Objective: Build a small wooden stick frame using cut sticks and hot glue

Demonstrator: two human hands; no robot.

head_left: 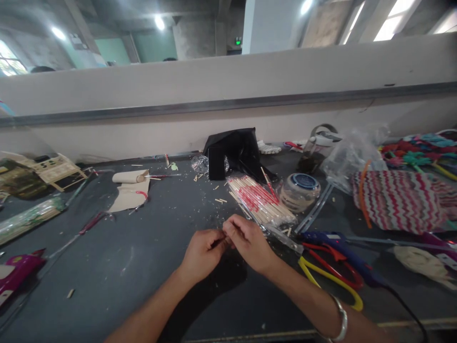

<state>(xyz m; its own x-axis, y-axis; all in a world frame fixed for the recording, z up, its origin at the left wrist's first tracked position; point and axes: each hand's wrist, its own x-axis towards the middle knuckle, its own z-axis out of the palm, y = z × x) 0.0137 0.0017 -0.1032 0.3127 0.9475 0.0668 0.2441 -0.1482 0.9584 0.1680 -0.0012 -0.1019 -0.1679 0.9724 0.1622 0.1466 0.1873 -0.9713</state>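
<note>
Bare left hand [203,253] and right hand [250,242], curled fingertips together, contents indiscernible; red-printed clear-plastic packet of pale sticks [262,199], right of centre.

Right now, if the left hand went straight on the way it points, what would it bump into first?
Most likely the right hand. The left hand points at it and they seem to touch, though exact contact is unclear.

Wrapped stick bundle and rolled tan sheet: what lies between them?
In the head view, scattered stick scraps lie on the dark tabletop between the bundle and the sheet.
</note>
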